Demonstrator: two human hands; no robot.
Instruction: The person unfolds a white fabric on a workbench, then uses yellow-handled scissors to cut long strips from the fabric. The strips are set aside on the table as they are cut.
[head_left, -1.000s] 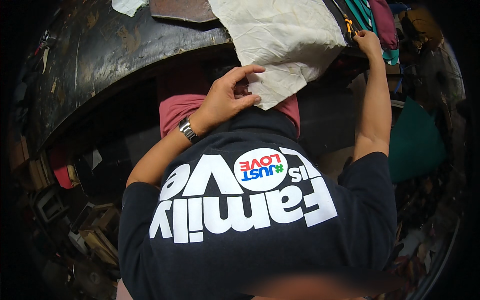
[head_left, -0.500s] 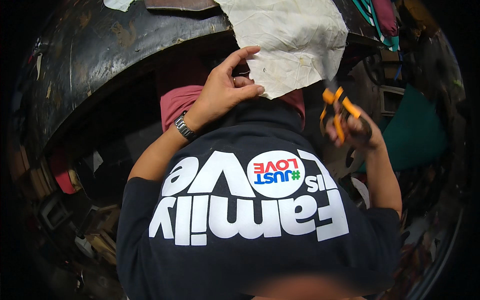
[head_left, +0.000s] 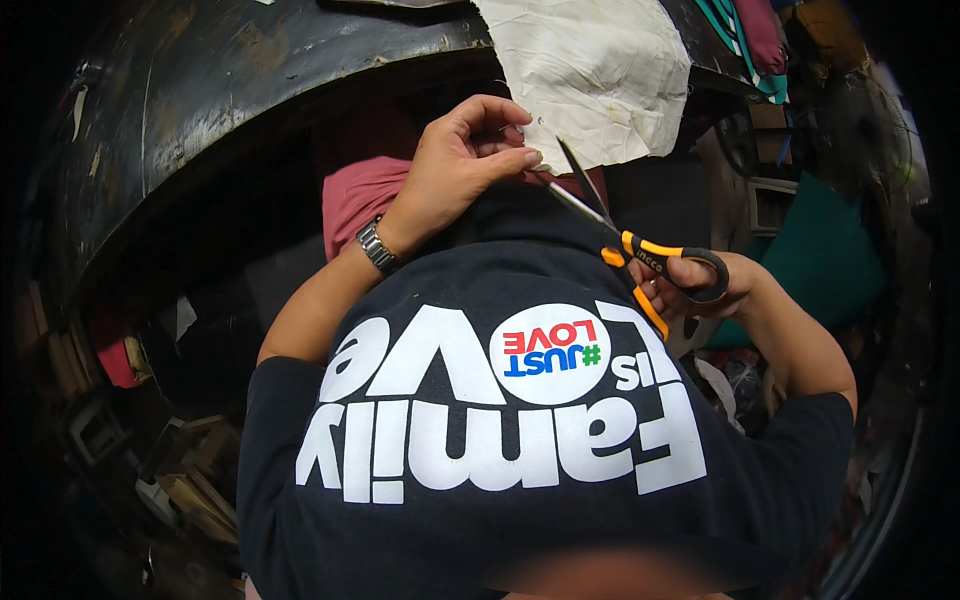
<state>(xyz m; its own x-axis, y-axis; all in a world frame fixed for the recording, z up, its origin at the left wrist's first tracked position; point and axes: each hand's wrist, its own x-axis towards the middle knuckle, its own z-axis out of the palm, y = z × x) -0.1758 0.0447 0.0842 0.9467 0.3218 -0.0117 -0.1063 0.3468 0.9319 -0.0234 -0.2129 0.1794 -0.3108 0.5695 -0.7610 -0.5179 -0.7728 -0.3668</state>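
A creased off-white cloth [head_left: 625,90] hangs over the near edge of the dark table. My left hand [head_left: 465,155], with a metal watch on its wrist, pinches the cloth's lower left corner between thumb and fingers. Orange-and-black scissors [head_left: 648,250] are in my right hand [head_left: 715,280], its thumb and fingers through the handles. Their blades are spread apart and point up and left, the tips close to the cloth corner and my left fingertips. Whether a blade touches the cloth I cannot tell.
The worn black table [head_left: 220,110] curves across the top left. Green and maroon fabric [head_left: 765,45] lies at its right end. A dark green sheet [head_left: 835,250] stands at the right. Wooden pieces [head_left: 200,470] and a red item [head_left: 112,350] are on the left.
My right hand has swung the scissors from the cloth's right side down and left, blades now spread near my left fingers. The cloth's lower corner has shifted slightly right and up.
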